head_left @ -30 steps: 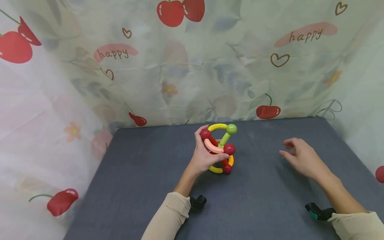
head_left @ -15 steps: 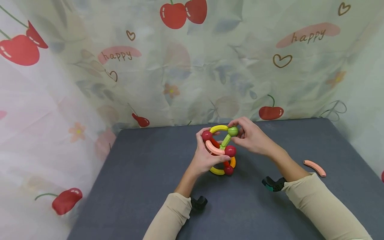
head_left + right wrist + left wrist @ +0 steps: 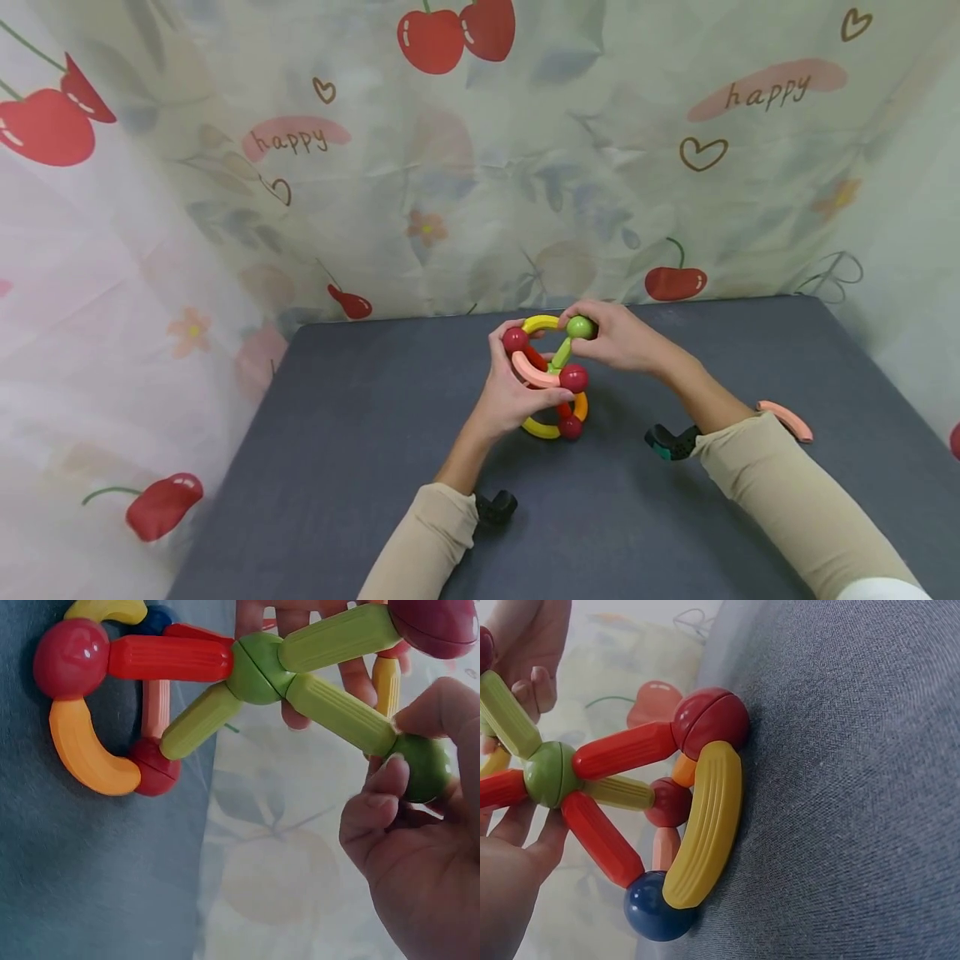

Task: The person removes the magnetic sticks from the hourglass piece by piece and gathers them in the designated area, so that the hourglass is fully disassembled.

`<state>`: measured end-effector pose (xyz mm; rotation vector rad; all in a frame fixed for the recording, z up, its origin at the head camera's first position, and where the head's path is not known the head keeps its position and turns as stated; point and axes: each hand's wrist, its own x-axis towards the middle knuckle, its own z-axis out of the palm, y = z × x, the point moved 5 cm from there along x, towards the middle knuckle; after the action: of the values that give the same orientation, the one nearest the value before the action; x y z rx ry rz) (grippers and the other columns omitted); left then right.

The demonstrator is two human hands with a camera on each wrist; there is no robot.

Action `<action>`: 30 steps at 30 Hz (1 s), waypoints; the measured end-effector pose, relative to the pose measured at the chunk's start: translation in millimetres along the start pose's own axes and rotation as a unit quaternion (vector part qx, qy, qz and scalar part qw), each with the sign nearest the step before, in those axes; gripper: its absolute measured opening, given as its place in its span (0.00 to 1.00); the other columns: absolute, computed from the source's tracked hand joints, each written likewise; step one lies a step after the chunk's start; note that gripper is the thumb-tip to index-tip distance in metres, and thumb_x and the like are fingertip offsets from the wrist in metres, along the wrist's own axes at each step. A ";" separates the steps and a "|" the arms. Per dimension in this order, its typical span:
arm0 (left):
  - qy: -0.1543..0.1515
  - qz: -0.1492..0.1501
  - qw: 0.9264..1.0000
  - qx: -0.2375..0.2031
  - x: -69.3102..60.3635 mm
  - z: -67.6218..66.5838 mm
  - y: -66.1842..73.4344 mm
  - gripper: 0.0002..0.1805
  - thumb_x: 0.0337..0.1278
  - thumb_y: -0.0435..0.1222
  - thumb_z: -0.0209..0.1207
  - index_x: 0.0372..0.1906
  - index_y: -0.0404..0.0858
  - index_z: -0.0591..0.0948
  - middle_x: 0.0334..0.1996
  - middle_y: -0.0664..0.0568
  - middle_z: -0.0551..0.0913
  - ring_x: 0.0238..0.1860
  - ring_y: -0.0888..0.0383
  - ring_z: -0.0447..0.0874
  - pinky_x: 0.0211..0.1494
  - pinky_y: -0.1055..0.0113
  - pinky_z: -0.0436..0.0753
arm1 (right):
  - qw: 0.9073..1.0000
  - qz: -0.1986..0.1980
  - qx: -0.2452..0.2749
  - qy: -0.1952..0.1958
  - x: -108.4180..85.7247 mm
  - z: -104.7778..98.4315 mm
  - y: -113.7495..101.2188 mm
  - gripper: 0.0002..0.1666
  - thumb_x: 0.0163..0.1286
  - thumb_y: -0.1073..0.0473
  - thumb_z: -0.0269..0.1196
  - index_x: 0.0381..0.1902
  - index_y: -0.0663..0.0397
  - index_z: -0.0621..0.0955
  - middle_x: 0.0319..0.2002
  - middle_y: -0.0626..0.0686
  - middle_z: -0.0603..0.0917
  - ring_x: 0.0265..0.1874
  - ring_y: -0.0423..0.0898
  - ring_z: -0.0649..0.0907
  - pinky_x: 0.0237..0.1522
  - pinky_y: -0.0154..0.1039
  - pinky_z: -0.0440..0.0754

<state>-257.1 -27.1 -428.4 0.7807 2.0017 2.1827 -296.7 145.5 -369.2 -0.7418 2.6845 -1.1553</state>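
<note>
A structure of coloured rods and balls stands on the dark table, held from its left side by my left hand (image 3: 507, 392), fingers and thumb around its upper part. My right hand (image 3: 618, 337) pinches the green ball (image 3: 580, 327) at its upper right; the right wrist view shows thumb and fingers around that green ball (image 3: 424, 766). In the left wrist view a curved yellow rod (image 3: 706, 825) joins a red ball (image 3: 711, 722) and a blue ball (image 3: 658, 906) at the base. A curved pink rod (image 3: 534, 371) meets a red ball (image 3: 573, 378) in front.
A loose curved pink rod (image 3: 786, 421) lies on the dark table (image 3: 360, 467), just beyond my right sleeve. A patterned cloth (image 3: 480, 192) hangs behind the table and along its sides.
My right hand has moved left from the table's right side to the structure and taken hold of the green ball. The loose pink rod has come into sight. My left hand keeps its hold.
</note>
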 end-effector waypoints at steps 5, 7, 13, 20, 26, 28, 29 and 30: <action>0.005 -0.007 1.000 0.000 -1.7 -1.4 0.0 0.54 0.54 0.28 0.72 0.73 0.54 0.47 0.69 0.51 0.64 0.68 0.43 0.77 0.60 0.60 0.85 | 0.984 0.077 0.160 -0.024 0.1 5.6 15.9 0.19 0.73 0.57 0.59 0.59 0.58 0.78 0.35 0.53 0.77 0.30 0.48 0.75 0.36 0.37 0.77; 0.005 -0.007 1.000 -0.001 -1.7 -1.5 0.5 0.54 0.54 0.29 0.72 0.73 0.54 0.47 0.70 0.51 0.64 0.68 0.44 0.78 0.61 0.60 0.85 | 0.957 0.100 0.271 -0.025 -0.6 7.0 21.5 0.22 0.77 0.56 0.57 0.63 0.62 0.74 0.35 0.51 0.78 0.31 0.45 0.74 0.37 0.36 0.77; 0.004 -0.005 1.000 -0.002 -1.9 -1.3 1.9 0.54 0.54 0.29 0.72 0.73 0.55 0.48 0.71 0.53 0.66 0.68 0.47 0.78 0.60 0.60 0.86 | 0.937 0.118 0.324 0.054 2.0 -5.5 45.4 0.38 0.77 0.45 0.59 0.74 0.59 0.62 0.47 0.48 0.83 0.38 0.44 0.77 0.43 0.32 0.79; 0.009 -0.011 1.000 -0.001 -2.6 -3.3 1.6 0.54 0.53 0.28 0.73 0.73 0.58 0.49 0.70 0.55 0.66 0.68 0.48 0.78 0.60 0.61 0.86 | 0.986 0.102 -0.049 0.126 20.4 -7.7 100.1 0.30 0.73 0.56 0.66 0.66 0.68 0.75 0.57 0.69 0.77 0.54 0.64 0.79 0.54 0.56 0.80; 0.000 -0.014 1.000 -0.010 -1.7 0.2 1.0 0.54 0.53 0.28 0.72 0.73 0.58 0.48 0.71 0.54 0.66 0.69 0.49 0.76 0.60 0.59 0.86 | 0.978 0.154 -0.073 0.116 23.2 2.7 134.3 0.33 0.73 0.58 0.64 0.70 0.65 0.70 0.63 0.71 0.76 0.61 0.66 0.77 0.64 0.63 0.74; 0.002 -0.012 1.000 -0.012 -2.1 0.0 1.0 0.54 0.53 0.28 0.72 0.73 0.58 0.48 0.71 0.55 0.66 0.69 0.50 0.77 0.59 0.59 0.86 | 0.978 0.156 -0.081 0.110 22.4 3.4 135.3 0.33 0.73 0.57 0.64 0.70 0.66 0.69 0.64 0.71 0.76 0.62 0.67 0.77 0.66 0.63 0.73; 0.003 -0.011 1.000 -0.014 -2.4 -0.5 1.2 0.54 0.53 0.27 0.72 0.73 0.58 0.49 0.71 0.55 0.66 0.68 0.50 0.77 0.59 0.59 0.86 | 0.978 0.154 -0.086 0.108 22.2 2.8 133.8 0.34 0.73 0.56 0.64 0.70 0.66 0.69 0.64 0.71 0.76 0.62 0.67 0.77 0.66 0.63 0.73; 0.004 -0.010 1.000 -0.015 -2.8 -1.3 1.1 0.54 0.53 0.27 0.72 0.73 0.58 0.49 0.71 0.55 0.67 0.68 0.50 0.77 0.59 0.58 0.86 | 0.979 0.151 -0.086 0.106 21.7 1.7 129.8 0.34 0.74 0.55 0.64 0.71 0.66 0.69 0.64 0.71 0.76 0.62 0.67 0.77 0.66 0.63 0.73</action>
<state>-254.9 -29.5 -428.3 0.7457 1.9674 2.2027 -365.5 210.1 -461.0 -0.2225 2.9669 -0.9851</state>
